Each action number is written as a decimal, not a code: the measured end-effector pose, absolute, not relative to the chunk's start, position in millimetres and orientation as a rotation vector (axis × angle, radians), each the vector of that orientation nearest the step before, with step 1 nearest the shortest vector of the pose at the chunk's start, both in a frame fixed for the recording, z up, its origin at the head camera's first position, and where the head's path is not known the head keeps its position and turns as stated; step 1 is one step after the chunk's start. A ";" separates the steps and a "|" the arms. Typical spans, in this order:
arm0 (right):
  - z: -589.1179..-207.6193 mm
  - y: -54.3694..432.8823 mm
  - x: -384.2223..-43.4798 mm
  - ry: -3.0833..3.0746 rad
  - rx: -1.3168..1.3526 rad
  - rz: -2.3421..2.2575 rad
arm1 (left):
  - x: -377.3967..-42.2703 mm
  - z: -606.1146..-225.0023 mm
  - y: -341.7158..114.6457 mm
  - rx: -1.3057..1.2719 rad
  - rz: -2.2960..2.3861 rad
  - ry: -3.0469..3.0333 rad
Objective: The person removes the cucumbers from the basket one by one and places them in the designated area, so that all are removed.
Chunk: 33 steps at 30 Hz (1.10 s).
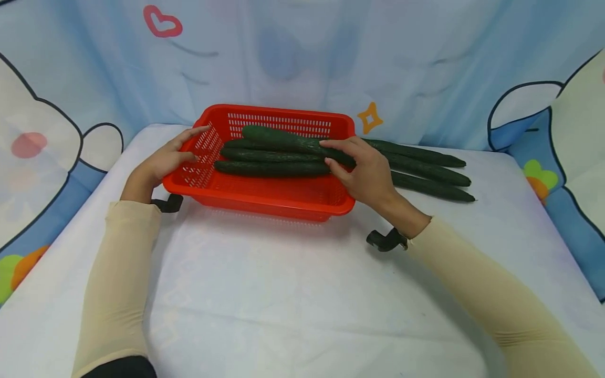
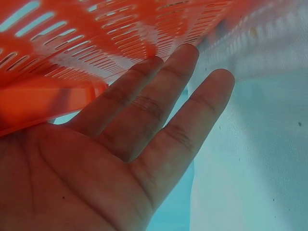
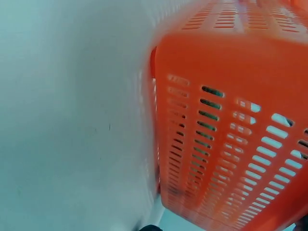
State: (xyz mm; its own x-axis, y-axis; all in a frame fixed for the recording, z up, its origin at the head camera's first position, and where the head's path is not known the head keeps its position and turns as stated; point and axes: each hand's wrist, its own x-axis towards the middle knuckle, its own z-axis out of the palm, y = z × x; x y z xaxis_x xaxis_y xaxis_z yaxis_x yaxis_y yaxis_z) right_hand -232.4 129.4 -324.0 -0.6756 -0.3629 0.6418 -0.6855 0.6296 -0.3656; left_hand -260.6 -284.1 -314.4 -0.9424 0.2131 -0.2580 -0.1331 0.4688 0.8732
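A red plastic basket (image 1: pixel 246 202) with slotted walls holds three dark green cucumbers (image 1: pixel 269 168) lying side by side. Another cucumber (image 1: pixel 279 137) slants over them; my right hand (image 1: pixel 366 170) pinches its near right end between thumb and fingers, above the basket's right rim. My left hand (image 1: pixel 163 163) grips the basket's left end, its thumb and one finger over the rim. In the left wrist view, three fingers (image 2: pixel 159 106) reach straight along the slotted wall's outer side. The right wrist view shows the slotted outside of the basket (image 3: pixel 216 62), without my right fingers.
Three more cucumbers (image 1: pixel 432 181) lie on the white-covered table (image 1: pixel 264 294), right of the basket and partly behind my right hand. A blue patterned curtain (image 1: pixel 302 52) hangs directly behind the basket. Small black wrist mounts (image 1: pixel 385 240) stick out beside both wrists.
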 end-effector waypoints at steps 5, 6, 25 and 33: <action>-324.8 135.3 -222.6 -2.310 0.871 0.779 | -259.3 -313.1 -282.3 0.068 1.470 2.377; -325.4 136.3 -220.5 -2.300 0.880 0.771 | -258.9 -313.3 -282.6 0.066 1.465 2.377; -336.0 155.8 -192.0 -2.326 0.878 0.892 | -257.3 -313.1 -284.1 0.081 1.488 2.369; -336.6 161.6 -184.5 -2.335 0.860 0.947 | -257.9 -312.6 -283.0 0.070 1.503 2.357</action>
